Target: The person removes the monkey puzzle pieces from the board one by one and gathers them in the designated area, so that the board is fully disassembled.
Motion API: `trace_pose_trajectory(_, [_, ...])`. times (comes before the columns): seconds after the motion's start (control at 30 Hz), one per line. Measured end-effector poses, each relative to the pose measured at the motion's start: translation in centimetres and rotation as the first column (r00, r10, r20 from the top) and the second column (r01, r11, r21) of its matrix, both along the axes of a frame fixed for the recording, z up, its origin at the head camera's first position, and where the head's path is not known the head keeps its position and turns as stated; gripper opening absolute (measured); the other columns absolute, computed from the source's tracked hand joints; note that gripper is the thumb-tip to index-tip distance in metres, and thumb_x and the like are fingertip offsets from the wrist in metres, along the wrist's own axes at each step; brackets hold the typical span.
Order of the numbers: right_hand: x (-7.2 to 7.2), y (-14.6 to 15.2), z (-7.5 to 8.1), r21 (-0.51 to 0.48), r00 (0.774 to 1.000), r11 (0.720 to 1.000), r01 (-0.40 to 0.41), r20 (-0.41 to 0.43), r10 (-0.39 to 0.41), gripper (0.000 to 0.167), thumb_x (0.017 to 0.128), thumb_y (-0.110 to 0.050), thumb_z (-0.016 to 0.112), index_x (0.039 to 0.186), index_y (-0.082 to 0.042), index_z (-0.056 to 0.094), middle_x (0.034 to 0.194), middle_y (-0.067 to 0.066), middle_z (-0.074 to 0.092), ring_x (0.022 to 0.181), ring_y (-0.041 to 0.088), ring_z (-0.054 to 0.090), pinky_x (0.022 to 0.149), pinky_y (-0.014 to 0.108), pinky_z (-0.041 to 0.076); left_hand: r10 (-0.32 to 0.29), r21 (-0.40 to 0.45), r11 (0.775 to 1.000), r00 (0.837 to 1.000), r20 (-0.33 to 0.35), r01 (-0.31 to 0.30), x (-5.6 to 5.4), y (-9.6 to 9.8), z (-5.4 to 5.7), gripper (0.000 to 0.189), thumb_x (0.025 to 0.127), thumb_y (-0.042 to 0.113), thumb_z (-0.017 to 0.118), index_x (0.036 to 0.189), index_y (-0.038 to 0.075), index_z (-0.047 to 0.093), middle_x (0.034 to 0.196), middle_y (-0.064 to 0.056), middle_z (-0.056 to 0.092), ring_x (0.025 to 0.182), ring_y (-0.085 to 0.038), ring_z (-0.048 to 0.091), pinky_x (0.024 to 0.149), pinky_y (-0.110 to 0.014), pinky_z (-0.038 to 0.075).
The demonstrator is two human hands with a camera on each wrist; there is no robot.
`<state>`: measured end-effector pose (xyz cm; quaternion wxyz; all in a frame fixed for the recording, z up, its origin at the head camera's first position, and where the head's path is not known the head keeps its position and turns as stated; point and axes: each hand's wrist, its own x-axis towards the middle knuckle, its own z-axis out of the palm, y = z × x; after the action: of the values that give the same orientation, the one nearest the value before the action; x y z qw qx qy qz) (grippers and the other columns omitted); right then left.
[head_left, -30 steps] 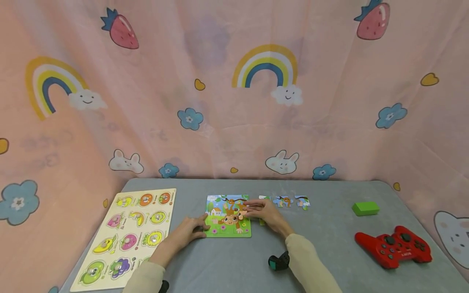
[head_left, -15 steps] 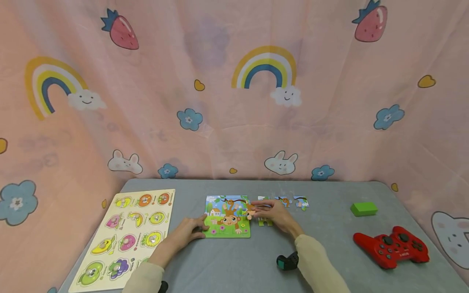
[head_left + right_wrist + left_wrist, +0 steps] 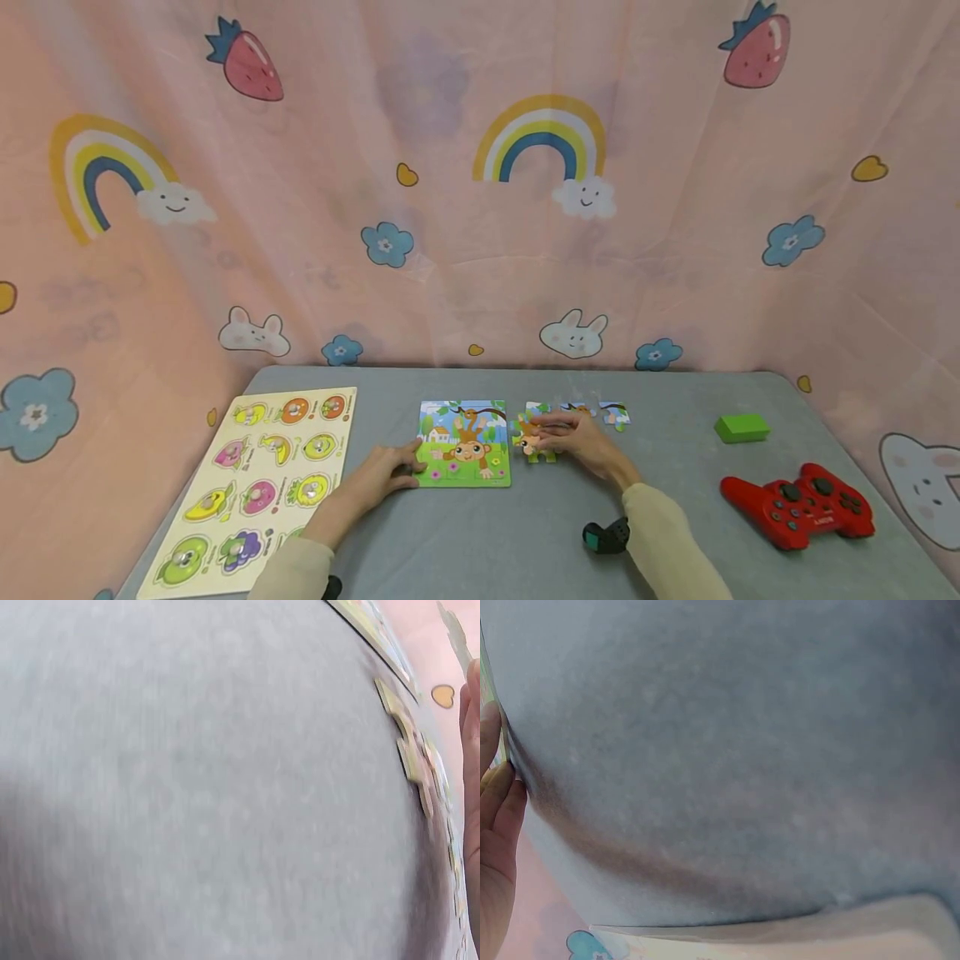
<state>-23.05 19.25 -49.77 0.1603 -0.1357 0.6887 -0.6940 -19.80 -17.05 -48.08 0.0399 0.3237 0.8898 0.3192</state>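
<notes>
A monkey jigsaw puzzle (image 3: 465,454) lies mid-table, with a house, a fence and flowers in its picture. At its left edge, my left hand (image 3: 381,477) pinches the rim between thumb and fingers; the left wrist view shows the hand (image 3: 496,832) at the thin board edge. My right hand (image 3: 588,446) holds a puzzle piece (image 3: 527,440) with a brown monkey face, to the right of the puzzle. In the right wrist view this piece (image 3: 454,637) is raised above the table. Partly behind the right hand lie loose pieces, including a green one (image 3: 550,457).
Another loose piece (image 3: 615,414) lies farther right. A fruit peg board (image 3: 258,492) covers the table's left side. On the right are a green block (image 3: 742,428) and a red game controller (image 3: 798,507). A pink printed curtain (image 3: 450,275) hangs behind the table.
My right hand has moved right, carrying the monkey-face piece from over the puzzle to above the loose pieces. The left hand has stayed at the puzzle's left edge.
</notes>
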Motion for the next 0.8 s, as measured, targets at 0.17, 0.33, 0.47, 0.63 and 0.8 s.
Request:
trace_pose_trajectory(0.17, [0.2,1.1,-0.1,0.012,1.000,1.000,-0.006,-0.017,0.007,0.047,0.084,0.003,0.069,0.125,0.020,0.050,0.127,0.024,0.057,0.105,0.008,0.063,0.089,0.029,0.052,0.003,-0.001,1.000,1.000,0.003,-0.003,0.0,0.0,0.0,0.021,0.085,0.012,0.070,0.101,-0.002,0.072,0.131,-0.028,0.051,0.121,-0.040,0.051,0.095,-0.049,0.046])
trace_pose_trajectory(0.33, [0.3,2.4,-0.3,0.031,0.999,0.999,0.029,-0.016,-0.028,0.048,0.082,0.003,0.071,0.124,0.019,0.052,0.126,0.023,0.058,0.104,0.008,0.064,0.087,0.029,0.052,0.006,-0.004,1.000,1.000,0.013,-0.006,0.0,0.0,0.1,0.021,0.085,0.012,0.070,0.102,-0.001,0.072,0.132,-0.028,0.051,0.122,-0.040,0.051,0.095,-0.049,0.045])
trace_pose_trajectory(0.47, [0.5,3.6,-0.1,0.036,0.999,0.999,0.039,-0.016,-0.039,0.050,0.082,0.004,0.072,0.125,0.020,0.051,0.127,0.024,0.058,0.103,0.008,0.064,0.086,0.029,0.053,0.003,0.004,1.000,1.000,0.016,-0.003,0.0,-0.1,0.2,0.021,0.085,0.011,0.070,0.102,-0.001,0.072,0.132,-0.028,0.051,0.122,-0.041,0.051,0.095,-0.050,0.045])
trace_pose_trajectory(0.63, [0.9,5.3,0.0,0.046,0.999,0.998,0.044,-0.008,-0.043,0.052,0.082,0.003,0.072,0.125,0.022,0.048,0.124,0.018,0.060,0.101,0.007,0.065,0.086,0.028,0.053,0.000,0.006,1.000,1.000,0.009,0.000,0.0,-0.1,0.2,0.020,0.085,0.011,0.070,0.101,-0.001,0.072,0.131,-0.028,0.051,0.121,-0.040,0.051,0.095,-0.049,0.045])
trace_pose_trajectory(0.8, [1.2,7.1,-0.2,0.081,0.999,0.996,0.040,0.007,-0.040,0.051,0.084,0.002,0.070,0.127,0.020,0.048,0.125,0.015,0.060,0.102,0.006,0.064,0.086,0.027,0.053,-0.002,0.004,1.000,1.000,-0.007,0.002,0.1,0.0,0.1,0.021,0.085,0.011,0.071,0.102,-0.001,0.072,0.131,-0.028,0.052,0.121,-0.040,0.051,0.093,-0.049,0.047])
